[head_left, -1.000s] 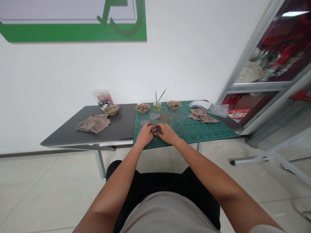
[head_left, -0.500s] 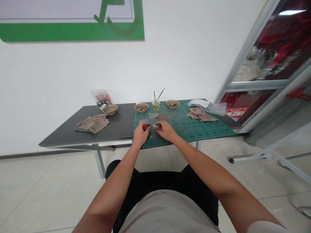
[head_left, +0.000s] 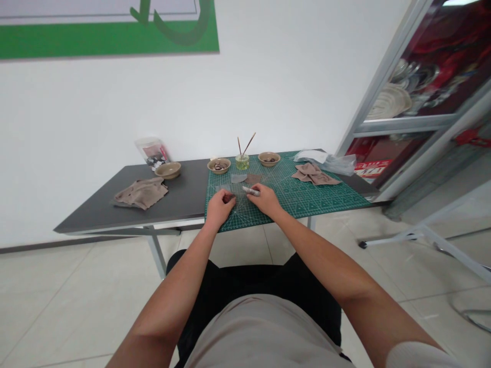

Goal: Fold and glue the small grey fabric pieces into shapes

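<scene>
My left hand is over the front left of the green cutting mat. Its fingers are closed round a small brownish piece, mostly hidden and too small to name. Close by on the right, my right hand pinches a slim, mottled grey-white piece that points left; its kind is unclear. Just beyond the hands lie a small grey patch and a brown cloth patch, side by side.
At the back stand a bowl with dark pieces, a glass jar with two thin sticks, and another bowl. Brown cloth and a plastic bag lie right. More cloth, a bowl and a tub are left.
The gap between my hands is slightly wider. The piece in my right hand has turned and shows more of its length. The whole view has shifted a little.
</scene>
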Available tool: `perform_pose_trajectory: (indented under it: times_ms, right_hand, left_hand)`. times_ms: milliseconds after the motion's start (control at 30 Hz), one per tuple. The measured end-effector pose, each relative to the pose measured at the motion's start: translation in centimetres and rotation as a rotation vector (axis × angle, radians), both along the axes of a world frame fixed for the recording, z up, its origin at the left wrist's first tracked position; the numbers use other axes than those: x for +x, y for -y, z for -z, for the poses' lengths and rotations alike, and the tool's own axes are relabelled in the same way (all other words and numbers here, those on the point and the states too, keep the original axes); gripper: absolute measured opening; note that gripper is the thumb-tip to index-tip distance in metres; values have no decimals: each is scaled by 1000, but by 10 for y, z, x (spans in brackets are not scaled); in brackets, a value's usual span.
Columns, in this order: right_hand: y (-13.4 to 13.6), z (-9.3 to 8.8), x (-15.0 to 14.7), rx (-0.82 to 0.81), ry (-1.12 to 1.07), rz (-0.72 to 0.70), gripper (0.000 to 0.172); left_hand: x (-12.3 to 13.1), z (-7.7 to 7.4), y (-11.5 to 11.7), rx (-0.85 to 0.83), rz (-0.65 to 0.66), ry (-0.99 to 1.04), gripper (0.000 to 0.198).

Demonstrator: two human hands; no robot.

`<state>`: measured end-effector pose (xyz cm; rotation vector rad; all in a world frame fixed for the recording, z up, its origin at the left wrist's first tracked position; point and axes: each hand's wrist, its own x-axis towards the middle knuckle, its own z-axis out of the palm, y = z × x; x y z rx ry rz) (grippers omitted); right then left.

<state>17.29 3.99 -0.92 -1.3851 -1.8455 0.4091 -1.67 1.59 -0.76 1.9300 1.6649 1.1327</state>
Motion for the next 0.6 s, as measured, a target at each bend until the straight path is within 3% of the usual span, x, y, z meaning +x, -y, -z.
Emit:
perform_pose_trajectory:
  times_ms: [200,400,600]
  right_hand:
    - [1,-4,-1,-18,-154,21,10]
    - [-15,1,-16,-61,-427,-65,11]
    - [-20,5,-31,-238,-789,-289,26]
  left_hand:
    - [8,-6,-1,21,-6,-136,8]
    - [21,-11,-6,57,13,-75,8]
    - [27,-7,-12,128,37,89,9]
